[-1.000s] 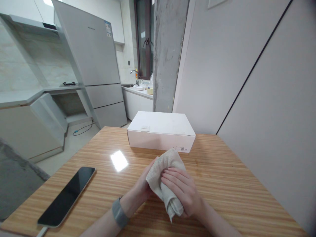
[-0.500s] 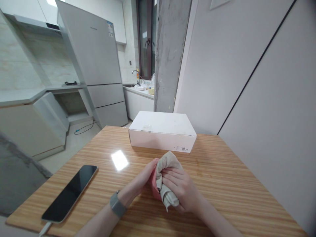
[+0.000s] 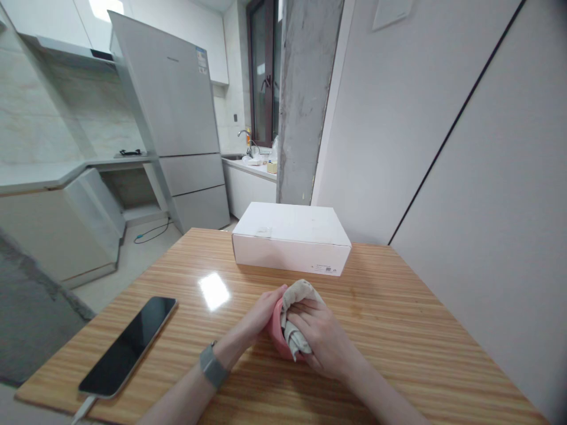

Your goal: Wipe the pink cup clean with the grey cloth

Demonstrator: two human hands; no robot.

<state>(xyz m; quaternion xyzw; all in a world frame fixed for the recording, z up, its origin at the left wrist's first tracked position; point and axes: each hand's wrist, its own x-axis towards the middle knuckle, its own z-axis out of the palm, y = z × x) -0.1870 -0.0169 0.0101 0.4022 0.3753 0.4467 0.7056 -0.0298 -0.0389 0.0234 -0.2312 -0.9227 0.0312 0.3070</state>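
Head cam: L hand (image 3: 264, 310) clamped on far L side of pink bowl (image 3: 277, 337), which sits tilted btwn the two hands, just above or on the table (image 3: 420, 336), can't tell which; opening faces R. R hand (image 3: 330, 339) clamped on grey cloth (image 3: 302, 290), fingers pressing it into the bowl, a fold over the rim; thumb mostly hidden. Grey band (image 3: 213, 366) on L wrist. White box (image 3: 292, 221) w/ small printed label lies behind the bowl, near but apart. Phone (image 3: 128, 348) on L side of table, screen dark, white cable (image 3: 84, 407) plugged in. Bkgd: fridge (image 3: 163, 100), faucet (image 3: 248, 143) by window.
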